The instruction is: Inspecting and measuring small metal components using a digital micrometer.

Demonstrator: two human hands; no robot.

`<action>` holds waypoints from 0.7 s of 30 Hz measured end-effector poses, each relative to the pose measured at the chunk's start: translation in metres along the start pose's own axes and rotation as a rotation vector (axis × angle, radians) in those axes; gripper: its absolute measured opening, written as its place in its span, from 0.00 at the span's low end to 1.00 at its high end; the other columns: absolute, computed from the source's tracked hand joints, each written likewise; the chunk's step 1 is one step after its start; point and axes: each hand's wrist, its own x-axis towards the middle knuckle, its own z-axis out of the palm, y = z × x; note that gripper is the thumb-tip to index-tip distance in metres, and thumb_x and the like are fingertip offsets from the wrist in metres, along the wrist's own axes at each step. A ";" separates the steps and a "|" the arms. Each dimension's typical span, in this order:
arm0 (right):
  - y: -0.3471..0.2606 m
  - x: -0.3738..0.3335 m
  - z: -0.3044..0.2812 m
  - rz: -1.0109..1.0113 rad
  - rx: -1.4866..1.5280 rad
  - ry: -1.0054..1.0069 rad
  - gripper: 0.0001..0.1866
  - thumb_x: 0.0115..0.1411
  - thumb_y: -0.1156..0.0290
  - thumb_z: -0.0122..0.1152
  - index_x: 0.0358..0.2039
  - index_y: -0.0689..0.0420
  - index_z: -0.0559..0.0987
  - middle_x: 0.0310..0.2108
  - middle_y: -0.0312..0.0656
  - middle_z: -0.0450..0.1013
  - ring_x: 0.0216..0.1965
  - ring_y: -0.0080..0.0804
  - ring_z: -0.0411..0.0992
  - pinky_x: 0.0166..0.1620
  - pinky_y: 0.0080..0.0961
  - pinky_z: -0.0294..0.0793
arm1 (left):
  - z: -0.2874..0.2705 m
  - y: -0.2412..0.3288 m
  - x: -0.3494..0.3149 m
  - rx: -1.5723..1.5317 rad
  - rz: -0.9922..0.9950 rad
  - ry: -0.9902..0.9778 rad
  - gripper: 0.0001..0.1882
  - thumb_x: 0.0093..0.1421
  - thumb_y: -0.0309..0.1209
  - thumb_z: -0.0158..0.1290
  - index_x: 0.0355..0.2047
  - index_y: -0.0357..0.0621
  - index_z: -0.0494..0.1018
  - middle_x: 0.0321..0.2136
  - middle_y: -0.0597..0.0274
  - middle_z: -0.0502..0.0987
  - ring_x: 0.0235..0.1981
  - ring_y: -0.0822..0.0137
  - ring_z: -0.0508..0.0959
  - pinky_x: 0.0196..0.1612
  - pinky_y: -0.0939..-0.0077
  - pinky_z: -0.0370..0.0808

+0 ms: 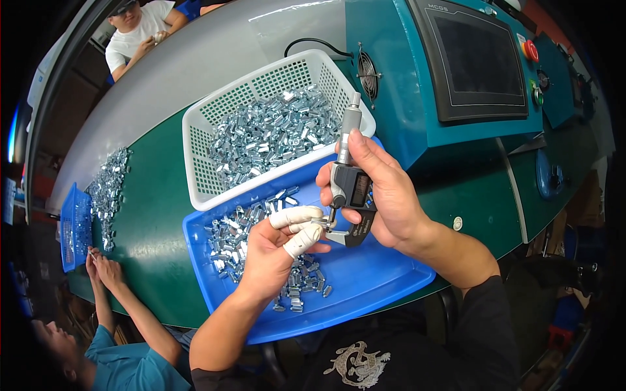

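My right hand (393,199) is wrapped round a digital micrometer (339,186), its thumb on the grey barrel and the small display facing up. White finger cots cover the thumb and a finger of my left hand (264,257). That hand pinches a small metal part (320,221) at the micrometer's jaws; whether both jaws touch it I cannot tell. Below my hands lies a blue tray (355,287) with a heap of small silvery metal parts (229,238) on its left side. Just beyond it a white perforated basket (195,153) holds many more such parts (270,130).
A teal machine with a dark screen (479,62) and a red button (530,51) stands at the far right. On the left, a co-worker's hands (104,268) are near a small blue basket (67,228) and a pile of parts (109,189). Another person (140,36) sits beyond the table.
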 end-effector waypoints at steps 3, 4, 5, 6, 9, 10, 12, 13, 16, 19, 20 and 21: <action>0.001 0.001 -0.001 0.018 0.059 0.002 0.20 0.65 0.49 0.41 0.42 0.53 0.66 0.30 0.45 0.72 0.27 0.26 0.74 0.15 0.15 0.64 | -0.003 -0.001 0.001 -0.008 0.006 -0.019 0.12 0.58 0.24 0.54 0.43 0.36 0.73 0.38 0.58 0.77 0.39 0.68 0.77 0.39 0.70 0.79; 0.001 0.001 -0.002 0.014 0.058 0.003 0.20 0.65 0.49 0.41 0.42 0.53 0.66 0.30 0.45 0.72 0.27 0.26 0.74 0.15 0.15 0.64 | -0.003 0.000 0.002 0.000 -0.001 -0.024 0.12 0.58 0.24 0.54 0.43 0.36 0.73 0.38 0.58 0.77 0.39 0.68 0.77 0.39 0.70 0.79; 0.001 0.001 -0.003 0.021 0.087 -0.013 0.20 0.65 0.49 0.40 0.42 0.53 0.65 0.30 0.46 0.72 0.27 0.27 0.74 0.15 0.15 0.64 | -0.003 0.001 0.002 0.009 -0.006 -0.025 0.12 0.58 0.24 0.54 0.43 0.36 0.73 0.38 0.59 0.77 0.38 0.69 0.77 0.39 0.71 0.79; 0.001 0.002 -0.003 0.029 0.116 -0.030 0.20 0.65 0.49 0.40 0.43 0.53 0.65 0.30 0.47 0.72 0.27 0.27 0.74 0.16 0.15 0.65 | -0.004 0.000 0.003 0.012 -0.003 -0.027 0.12 0.58 0.24 0.54 0.43 0.36 0.73 0.38 0.59 0.77 0.38 0.69 0.77 0.39 0.71 0.79; 0.000 0.002 -0.002 0.040 0.097 -0.022 0.21 0.65 0.48 0.40 0.43 0.54 0.64 0.30 0.46 0.72 0.27 0.26 0.74 0.16 0.14 0.64 | -0.004 -0.002 0.004 0.104 0.037 0.029 0.12 0.56 0.24 0.55 0.41 0.37 0.74 0.35 0.59 0.77 0.34 0.69 0.78 0.37 0.71 0.79; -0.001 0.002 -0.001 0.034 0.096 -0.027 0.21 0.65 0.48 0.40 0.43 0.54 0.64 0.30 0.46 0.72 0.27 0.26 0.74 0.16 0.14 0.64 | -0.004 -0.002 0.005 0.108 0.043 0.029 0.12 0.56 0.24 0.55 0.41 0.37 0.74 0.35 0.59 0.77 0.34 0.69 0.78 0.37 0.71 0.79; -0.001 0.001 0.002 0.044 0.035 0.006 0.19 0.65 0.49 0.43 0.42 0.53 0.65 0.29 0.44 0.73 0.27 0.25 0.74 0.16 0.14 0.64 | -0.006 0.001 0.004 0.212 0.046 0.039 0.11 0.55 0.25 0.56 0.39 0.37 0.75 0.33 0.61 0.77 0.31 0.71 0.77 0.34 0.74 0.77; -0.001 0.001 0.003 0.031 -0.016 0.014 0.18 0.64 0.51 0.46 0.41 0.53 0.65 0.29 0.42 0.73 0.26 0.24 0.73 0.15 0.14 0.63 | -0.005 0.002 0.004 0.201 0.048 0.024 0.10 0.55 0.25 0.56 0.38 0.38 0.75 0.33 0.62 0.77 0.30 0.72 0.76 0.33 0.75 0.76; 0.000 -0.001 0.000 0.034 -0.006 0.002 0.16 0.64 0.53 0.48 0.40 0.52 0.66 0.29 0.42 0.73 0.26 0.23 0.73 0.15 0.13 0.62 | -0.013 -0.004 0.007 0.166 0.049 -0.037 0.10 0.56 0.24 0.56 0.39 0.37 0.75 0.32 0.63 0.77 0.31 0.74 0.77 0.33 0.78 0.77; -0.001 -0.003 0.002 0.035 0.001 -0.034 0.17 0.65 0.52 0.45 0.41 0.53 0.66 0.28 0.42 0.73 0.26 0.24 0.73 0.15 0.14 0.62 | -0.021 0.009 0.012 0.244 0.195 0.081 0.09 0.55 0.23 0.56 0.38 0.37 0.75 0.32 0.62 0.77 0.31 0.73 0.76 0.32 0.77 0.77; -0.001 -0.003 0.002 0.038 0.024 -0.038 0.17 0.65 0.52 0.45 0.41 0.53 0.66 0.28 0.43 0.73 0.26 0.25 0.73 0.15 0.14 0.62 | -0.026 0.016 0.016 0.296 0.313 0.179 0.09 0.55 0.24 0.56 0.38 0.36 0.75 0.32 0.62 0.77 0.30 0.73 0.76 0.32 0.78 0.76; 0.001 -0.002 0.002 0.041 0.011 -0.019 0.17 0.65 0.52 0.44 0.43 0.53 0.66 0.28 0.43 0.73 0.25 0.26 0.73 0.15 0.15 0.62 | -0.030 0.029 0.020 0.353 0.386 0.331 0.10 0.55 0.23 0.56 0.38 0.36 0.75 0.32 0.61 0.77 0.30 0.74 0.76 0.30 0.79 0.76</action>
